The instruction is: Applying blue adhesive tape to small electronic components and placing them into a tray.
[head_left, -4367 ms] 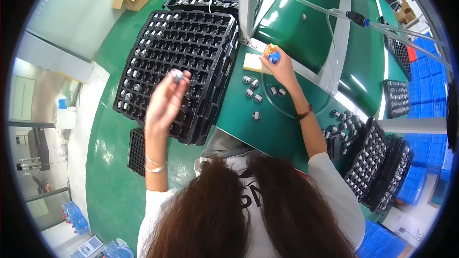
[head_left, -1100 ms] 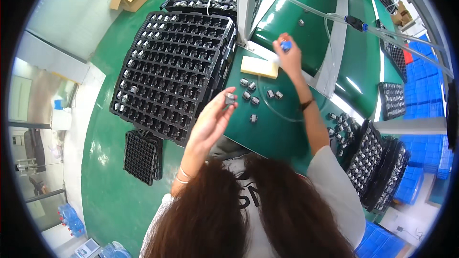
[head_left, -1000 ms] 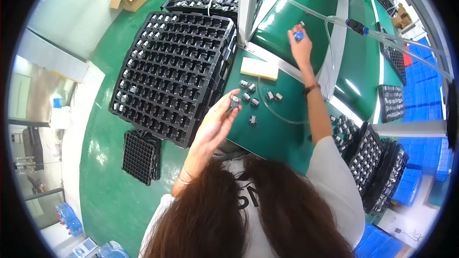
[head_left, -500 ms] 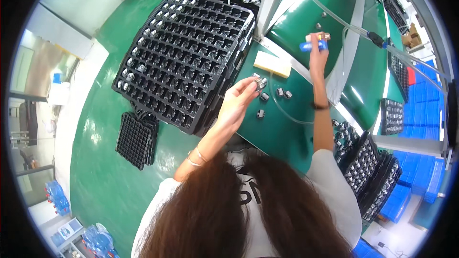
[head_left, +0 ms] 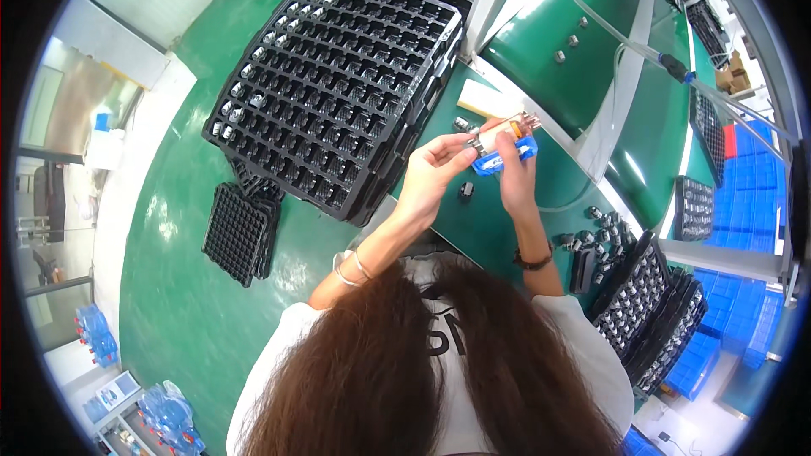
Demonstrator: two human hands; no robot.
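Note:
My left hand (head_left: 427, 181) pinches a small silvery cylindrical part (head_left: 476, 147) above the green bench. Close against it, my right hand (head_left: 516, 184) grips a blue-and-orange hand-held piece (head_left: 525, 150) with metallic bits at its upper end; its exact kind cannot be made out. The two held things meet, or nearly meet, and fingers cover much of both. A loose metal part (head_left: 466, 191) lies on the bench below the hands, another (head_left: 461, 124) just beyond them. A pale yellow block (head_left: 488, 100) rests behind my fingers.
Left of my hands stands a large black stacked tray (head_left: 351, 93), with parts in its far-left pockets. Smaller black trays (head_left: 236, 232) lie lower left. Loose parts (head_left: 604, 241) cluster right, beside tilted filled trays (head_left: 629, 295). A metal post (head_left: 497, 0) and clear hose (head_left: 591, 25) rise ahead.
My right hand has come down and left from over the far green surface, bringing the blue-and-orange piece to the part in my left hand. My left hand has shifted slightly right.

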